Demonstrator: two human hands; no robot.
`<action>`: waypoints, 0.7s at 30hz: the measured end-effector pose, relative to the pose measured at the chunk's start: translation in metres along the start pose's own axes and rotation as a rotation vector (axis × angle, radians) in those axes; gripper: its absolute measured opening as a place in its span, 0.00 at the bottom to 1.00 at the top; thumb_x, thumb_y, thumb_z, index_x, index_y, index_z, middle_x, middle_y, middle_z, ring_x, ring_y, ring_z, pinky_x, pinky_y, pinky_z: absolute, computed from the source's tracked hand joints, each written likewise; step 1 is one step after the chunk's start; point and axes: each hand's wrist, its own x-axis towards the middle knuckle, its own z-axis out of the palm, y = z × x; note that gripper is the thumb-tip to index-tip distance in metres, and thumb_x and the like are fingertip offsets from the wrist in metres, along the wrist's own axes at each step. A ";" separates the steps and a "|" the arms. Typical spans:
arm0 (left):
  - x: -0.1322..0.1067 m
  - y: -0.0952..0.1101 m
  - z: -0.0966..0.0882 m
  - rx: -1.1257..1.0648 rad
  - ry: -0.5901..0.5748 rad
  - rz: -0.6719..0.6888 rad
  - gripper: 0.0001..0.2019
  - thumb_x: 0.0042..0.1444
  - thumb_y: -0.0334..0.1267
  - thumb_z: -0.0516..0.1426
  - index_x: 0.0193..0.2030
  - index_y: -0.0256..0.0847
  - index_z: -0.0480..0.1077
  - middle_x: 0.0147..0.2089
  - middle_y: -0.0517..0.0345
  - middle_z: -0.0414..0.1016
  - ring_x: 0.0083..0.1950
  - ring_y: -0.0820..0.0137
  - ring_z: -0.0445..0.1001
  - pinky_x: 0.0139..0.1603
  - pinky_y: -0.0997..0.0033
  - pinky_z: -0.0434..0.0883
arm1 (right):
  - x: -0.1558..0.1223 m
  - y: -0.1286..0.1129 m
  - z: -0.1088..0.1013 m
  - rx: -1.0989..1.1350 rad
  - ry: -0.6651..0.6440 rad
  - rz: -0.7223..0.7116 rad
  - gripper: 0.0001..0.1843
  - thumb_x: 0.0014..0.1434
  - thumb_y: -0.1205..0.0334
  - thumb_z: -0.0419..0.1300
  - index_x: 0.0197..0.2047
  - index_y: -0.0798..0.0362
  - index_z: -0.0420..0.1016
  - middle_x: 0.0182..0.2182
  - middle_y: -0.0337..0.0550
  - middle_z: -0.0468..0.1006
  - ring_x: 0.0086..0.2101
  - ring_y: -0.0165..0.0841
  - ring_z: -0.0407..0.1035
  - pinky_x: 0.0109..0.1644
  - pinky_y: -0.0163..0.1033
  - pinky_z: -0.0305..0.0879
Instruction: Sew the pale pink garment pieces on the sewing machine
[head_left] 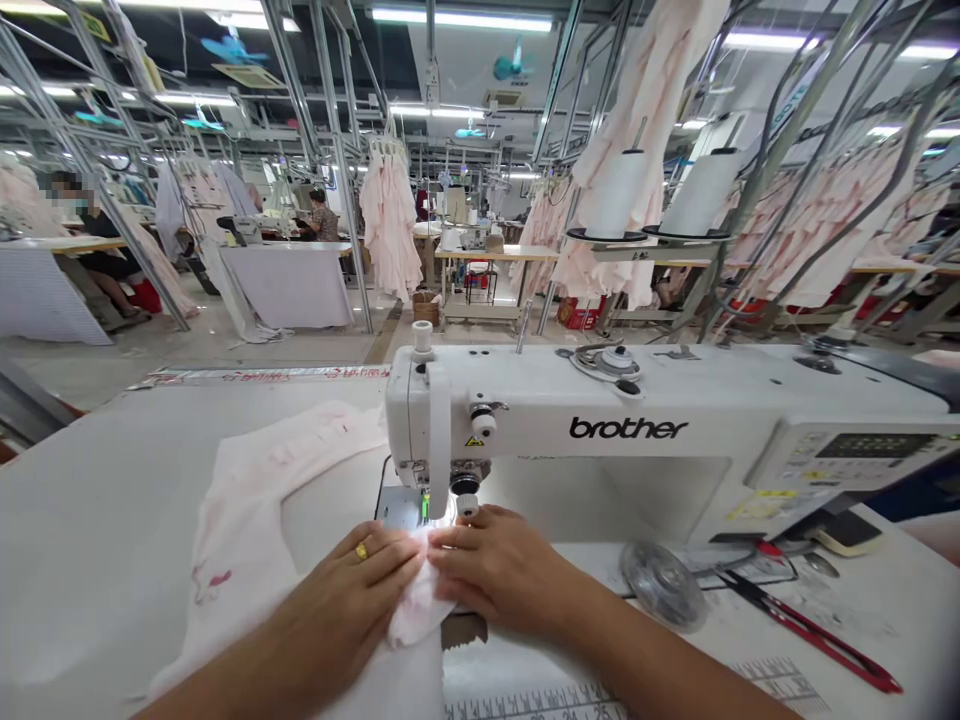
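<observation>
A white Brother sewing machine [637, 425] stands on the white table [90, 520]. Pale pink fabric [247, 530] lies on the table and curves round to the needle area [457, 500]. My left hand [360, 575], with a gold ring, lies on the fabric just left of the presser foot, fingers together and pressed down. My right hand [502, 565] rests beside it, fingers bent onto the same fold of fabric right under the needle. Both hands touch each other at the fingertips.
Red-handled scissors [817, 625] and a clear bobbin-like disc [664, 585] lie on the table to the right. Thread cones [701, 195] stand behind the machine. Hanging pink garments [390, 225], other work tables and seated people fill the hall beyond.
</observation>
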 end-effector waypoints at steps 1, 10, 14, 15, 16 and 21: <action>0.001 -0.003 0.001 0.003 0.009 0.005 0.29 0.60 0.23 0.49 0.68 0.43 0.59 0.61 0.51 0.72 0.61 0.62 0.70 0.66 0.54 0.64 | 0.001 0.000 -0.001 -0.008 -0.003 0.015 0.13 0.70 0.54 0.54 0.50 0.51 0.73 0.48 0.40 0.79 0.44 0.36 0.68 0.52 0.42 0.61; 0.014 -0.017 -0.003 -0.055 0.002 -0.042 0.26 0.64 0.27 0.50 0.68 0.46 0.60 0.60 0.53 0.74 0.60 0.62 0.72 0.63 0.56 0.66 | 0.002 0.006 -0.005 -0.069 -0.013 0.120 0.12 0.69 0.54 0.54 0.50 0.50 0.72 0.39 0.42 0.79 0.42 0.37 0.66 0.47 0.42 0.57; 0.014 -0.016 -0.003 -0.058 0.008 -0.044 0.26 0.64 0.28 0.50 0.69 0.46 0.59 0.62 0.53 0.72 0.61 0.62 0.71 0.63 0.57 0.66 | 0.000 0.005 -0.005 -0.035 0.045 0.066 0.13 0.69 0.55 0.54 0.53 0.49 0.72 0.43 0.41 0.79 0.42 0.36 0.66 0.50 0.43 0.56; 0.014 -0.016 -0.002 -0.055 0.010 -0.040 0.26 0.64 0.27 0.50 0.68 0.45 0.59 0.62 0.52 0.72 0.60 0.63 0.71 0.62 0.58 0.66 | 0.000 0.005 -0.006 -0.033 0.043 0.046 0.12 0.69 0.54 0.54 0.52 0.48 0.72 0.44 0.41 0.79 0.41 0.36 0.66 0.50 0.42 0.56; 0.014 -0.015 -0.001 -0.048 0.011 -0.038 0.25 0.64 0.27 0.50 0.68 0.44 0.60 0.62 0.52 0.72 0.60 0.64 0.71 0.62 0.59 0.66 | 0.000 0.004 -0.007 -0.033 0.037 0.028 0.12 0.69 0.54 0.54 0.50 0.49 0.73 0.44 0.41 0.79 0.41 0.35 0.66 0.50 0.42 0.56; 0.014 -0.018 0.003 0.016 -0.004 -0.025 0.23 0.62 0.26 0.51 0.64 0.41 0.64 0.61 0.51 0.73 0.61 0.65 0.70 0.65 0.60 0.63 | 0.001 0.001 -0.009 -0.025 0.027 0.024 0.13 0.72 0.54 0.51 0.47 0.49 0.74 0.42 0.41 0.79 0.40 0.34 0.65 0.49 0.42 0.55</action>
